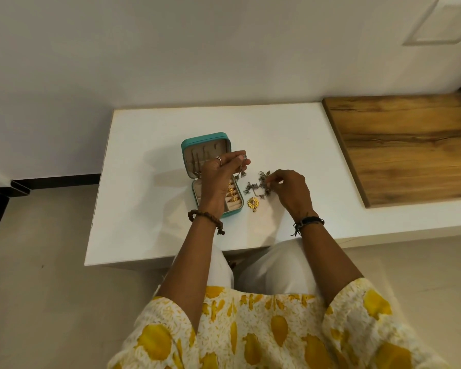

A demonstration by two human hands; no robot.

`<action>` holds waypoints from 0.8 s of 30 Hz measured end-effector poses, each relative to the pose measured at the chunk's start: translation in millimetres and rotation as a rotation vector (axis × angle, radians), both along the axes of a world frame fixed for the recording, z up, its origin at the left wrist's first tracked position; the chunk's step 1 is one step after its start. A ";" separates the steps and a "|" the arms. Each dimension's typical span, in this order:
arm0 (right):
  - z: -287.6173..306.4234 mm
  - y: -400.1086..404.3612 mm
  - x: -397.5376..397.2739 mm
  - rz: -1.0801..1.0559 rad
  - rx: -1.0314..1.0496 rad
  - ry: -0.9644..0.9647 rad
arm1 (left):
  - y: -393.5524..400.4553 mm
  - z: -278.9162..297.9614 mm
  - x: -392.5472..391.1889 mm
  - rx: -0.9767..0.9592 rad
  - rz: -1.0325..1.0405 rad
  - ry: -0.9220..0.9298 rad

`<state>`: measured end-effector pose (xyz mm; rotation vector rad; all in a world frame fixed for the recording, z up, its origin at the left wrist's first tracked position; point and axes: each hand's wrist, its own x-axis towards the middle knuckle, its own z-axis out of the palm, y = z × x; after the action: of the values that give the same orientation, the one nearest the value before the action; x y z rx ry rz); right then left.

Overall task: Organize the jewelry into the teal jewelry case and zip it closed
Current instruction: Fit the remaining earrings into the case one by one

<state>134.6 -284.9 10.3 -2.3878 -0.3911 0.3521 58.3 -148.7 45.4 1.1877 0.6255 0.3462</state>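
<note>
1. The teal jewelry case [225, 213] lies open on the white table [149, 187], a bit left of the middle. Its lid [204, 138] stands up at the back.
2. Gold rings [232, 194] sit in the slots of the bottom half of the case.
3. The left hand [220, 177] is raised over the case. Its fingers are curled, and they pinch a silver earring [242, 171] that hangs down just to the right of the case.
4. The right hand [290, 189] is low on the table. Its fingertips pinch at a heap of silver jewelry [257, 185] lying right beside the case.
5. A gold pendant [254, 203] lies flat on the table, just in front of the silver heap and near the case.
6. A brown bead bracelet [205, 217] is on the left wrist, and a black band [309, 222] is on the right wrist.
7. A wooden board [399, 147] lies to the right of the white table.
</note>
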 end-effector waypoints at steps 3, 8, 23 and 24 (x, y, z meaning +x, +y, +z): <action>-3.4 2.6 -0.3 0.026 -0.023 -0.065 | -0.2 -2.4 1.5 0.006 0.003 0.004; -3.9 14.2 -2.7 0.078 -0.111 -0.123 | -2.2 -1.3 4.3 0.045 -0.035 0.020; 4.0 19.1 -2.8 0.079 0.011 -0.241 | -0.2 2.4 0.2 0.044 -0.027 0.068; 5.2 19.6 -3.3 0.081 0.020 -0.248 | -0.4 2.6 0.0 0.046 -0.027 0.071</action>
<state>131.3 -265.3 15.5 -2.4072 -0.6024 0.0870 58.3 -149.1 48.0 1.2555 0.6659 0.2978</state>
